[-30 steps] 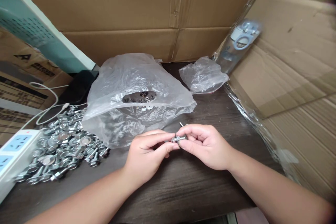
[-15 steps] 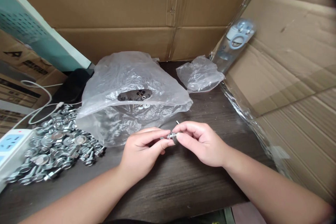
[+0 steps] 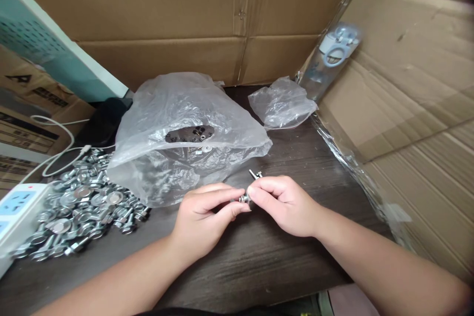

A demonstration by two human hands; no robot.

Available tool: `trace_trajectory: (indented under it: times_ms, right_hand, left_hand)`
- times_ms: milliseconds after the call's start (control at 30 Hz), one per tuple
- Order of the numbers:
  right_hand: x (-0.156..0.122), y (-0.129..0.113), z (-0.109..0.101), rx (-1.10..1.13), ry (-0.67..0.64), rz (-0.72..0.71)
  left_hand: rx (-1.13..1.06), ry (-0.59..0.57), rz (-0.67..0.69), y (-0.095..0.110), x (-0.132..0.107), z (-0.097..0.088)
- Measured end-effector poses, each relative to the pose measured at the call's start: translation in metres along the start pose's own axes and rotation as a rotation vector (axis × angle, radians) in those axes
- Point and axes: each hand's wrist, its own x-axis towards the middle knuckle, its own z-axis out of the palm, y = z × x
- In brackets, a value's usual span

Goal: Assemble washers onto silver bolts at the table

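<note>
Between my two hands, over the front middle of the table, is a small silver bolt (image 3: 243, 198) with a nut or washer on it. My left hand (image 3: 203, 217) pinches it between thumb and forefinger from the left. From the right, the thumb and forefinger of my right hand (image 3: 283, 205) close on its other end, hiding part of it. Just beyond my right fingers, thin metal pins or screws (image 3: 255, 174) show; whether they lie on the table or are held I cannot tell. A heap of silver flange bolts (image 3: 89, 202) lies to the left.
A large clear plastic bag (image 3: 185, 103) with small hardware inside lies behind my hands. A smaller bag (image 3: 281, 106) and a water bottle (image 3: 329, 61) are at the back right. A power strip (image 3: 22, 207) is at left. Cardboard walls (image 3: 166, 5) enclose the table.
Both hands have shifted slightly, the fingers turning a little around the bolt. More of the thin metal pieces beyond my right hand shows now.
</note>
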Motion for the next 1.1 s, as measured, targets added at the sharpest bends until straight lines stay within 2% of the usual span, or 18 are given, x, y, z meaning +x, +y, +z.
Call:
trace_trajectory:
  times_ms: [133,267,467,633,833,1100]
  right_hand:
    - [0.0017,-0.0001,-0.0018,-0.014,0.048,0.033]
    - [0.0004,-0.0001,-0.0002,0.083,0.062,0.07]
    - [-0.0013,0.0017,0.0034,0.168,0.087,0.055]
    - [-0.0008,-0.0006,0.0022,0.066,0.061,0.076]
    - [-0.001,-0.0019,-0.0006,-0.034,-0.018,-0.004]
    - [-0.0002,-0.0012,-0.0018,-0.013,0.066,0.03]
  left_hand:
    - [-0.006,0.05,-0.072,-0.0003,0.0,-0.0001]
    - [-0.042,0.102,-0.151,-0.0006,0.0002,0.0002]
    - [-0.051,0.069,-0.136,-0.0003,0.0005,0.0004]
    - [-0.015,0.037,-0.102,0.0001,0.0003,0.0008]
    - [0.037,-0.006,-0.02,0.001,-0.0005,-0.0002]
    - [0.018,0.071,-0.132,0.0005,0.0,0.0001]
